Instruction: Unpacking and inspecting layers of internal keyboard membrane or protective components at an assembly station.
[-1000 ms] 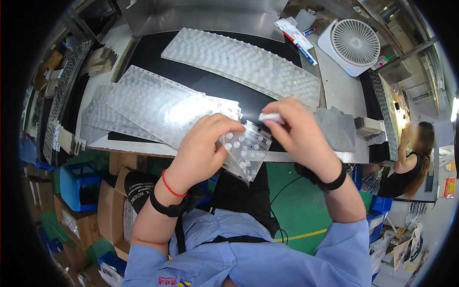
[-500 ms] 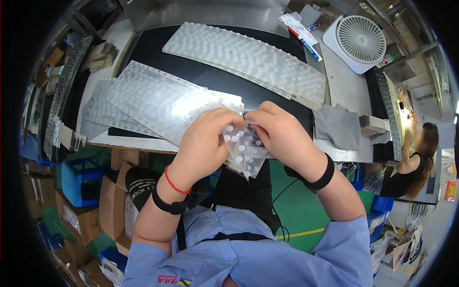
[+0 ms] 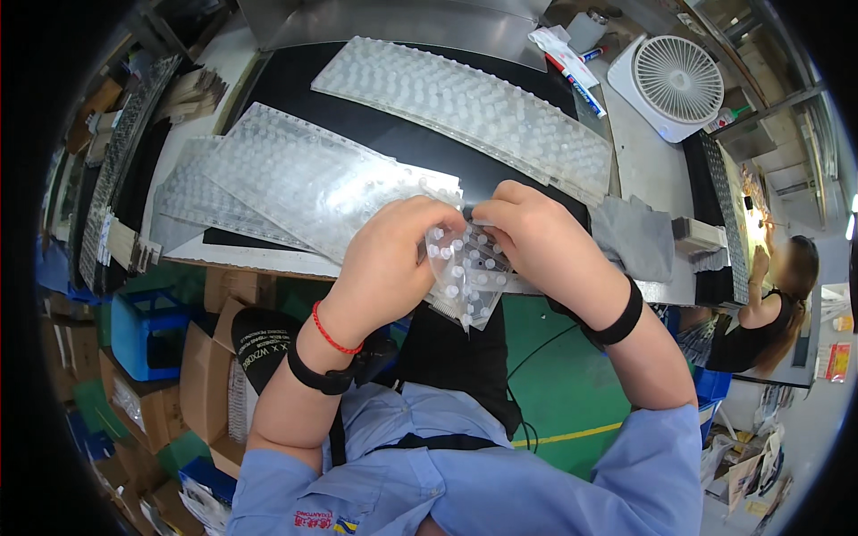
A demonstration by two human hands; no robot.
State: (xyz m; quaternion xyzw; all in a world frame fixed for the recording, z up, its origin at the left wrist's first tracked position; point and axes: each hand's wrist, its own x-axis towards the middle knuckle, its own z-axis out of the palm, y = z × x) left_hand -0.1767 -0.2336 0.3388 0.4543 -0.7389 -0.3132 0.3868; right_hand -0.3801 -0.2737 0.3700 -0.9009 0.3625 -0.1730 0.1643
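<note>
A clear plastic sheet with white round studs (image 3: pixel 458 272) hangs bent at the table's near edge, its lower corner pointing down towards my lap. My left hand (image 3: pixel 398 246) is closed on its left side, fingertips at the top. From the right, my right hand (image 3: pixel 541 234) pinches the same sheet near its upper edge. Both sets of fingertips nearly meet, and a small dark spot shows between them. Just beyond my left hand lies a stack of similar long studded sheets (image 3: pixel 299 179), fanned out and catching bright glare.
Another long stack of studded sheets (image 3: pixel 465 107) lies across the black mat (image 3: pixel 407 152). At right are a grey cloth (image 3: pixel 633 237), a white fan (image 3: pixel 670 85) and marker pens (image 3: pixel 576 85). Cardboard boxes (image 3: pixel 207 384) and a blue stool (image 3: pixel 147 335) stand below left. A co-worker (image 3: pixel 760 313) sits at far right.
Both hands and the held sheet appear slightly further right, as do the stacks and fan. The right hand's fingertips have shifted a little along the sheet's top edge; the grip stays.
</note>
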